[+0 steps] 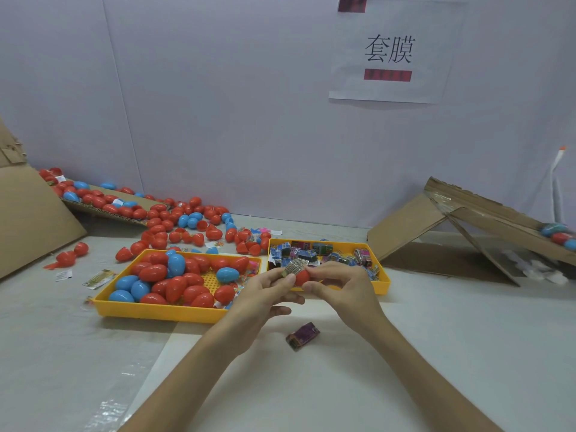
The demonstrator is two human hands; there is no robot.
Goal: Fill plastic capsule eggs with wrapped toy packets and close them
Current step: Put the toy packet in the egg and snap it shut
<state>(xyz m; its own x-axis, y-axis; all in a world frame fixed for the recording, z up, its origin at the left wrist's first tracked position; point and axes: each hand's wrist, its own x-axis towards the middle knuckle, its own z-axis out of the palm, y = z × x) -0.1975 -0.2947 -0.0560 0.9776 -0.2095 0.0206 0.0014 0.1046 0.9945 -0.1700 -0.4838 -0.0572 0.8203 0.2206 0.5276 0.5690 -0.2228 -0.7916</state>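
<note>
Where trays sit, head view: we see an egg tray [156, 313] just beside a packet tray [385, 283].
Around: loose eggs [187, 219] behind; cardboard ramp [486, 213] right; purple packet [303, 335] on table.
Blocking: hands cover the packet tray's front.
Left hand [265, 294]: curled, pinching wrapped packet [294, 267] against the egg.
Right hand [339, 291]: curled round red egg [301, 277], above table.

We see a pale table [420, 353], our yellow egg tray [162, 314] resting on it, a packet tray [343, 243] just right of that tray, loose eggs [159, 227] scattered behind it, a purple packet [303, 335] nearer us to its right, folded cardboard [405, 226] far to its right.
</note>
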